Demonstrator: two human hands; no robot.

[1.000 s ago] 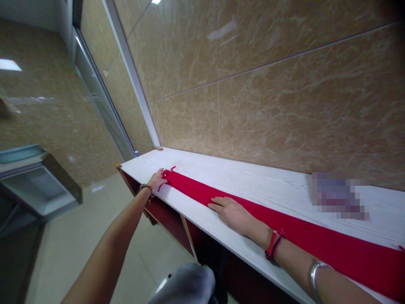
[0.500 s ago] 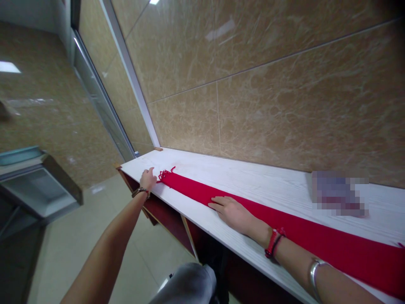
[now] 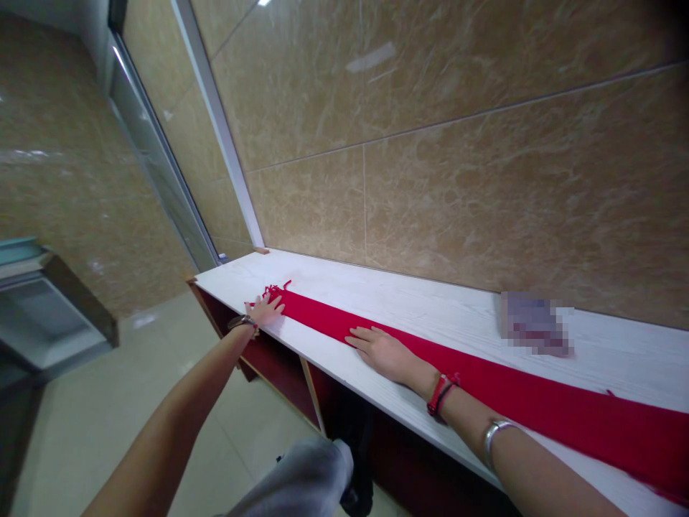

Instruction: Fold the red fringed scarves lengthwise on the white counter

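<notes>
A long red scarf lies folded into a strip along the white tabletop, with tasselled fringe at its far left end. My left hand rests with fingers spread on that end, beside the fringe. Farther right, my right hand lies flat on the scarf near its front edge, palm down and fingers stretched out. Neither hand grips the cloth. The scarf's right end runs out of view past my right forearm.
A pixelated, unrecognisable object sits at the back right of the tabletop. Behind it rises a tan marble-tiled wall. Open shelf compartments are below the table's front edge. Off to the left stands a cabinet with a teal basin on top.
My left hand has come down onto the scarf's fringed end and spread its fingers. My right hand stays flat on the scarf. The view has shifted slightly to the right.
</notes>
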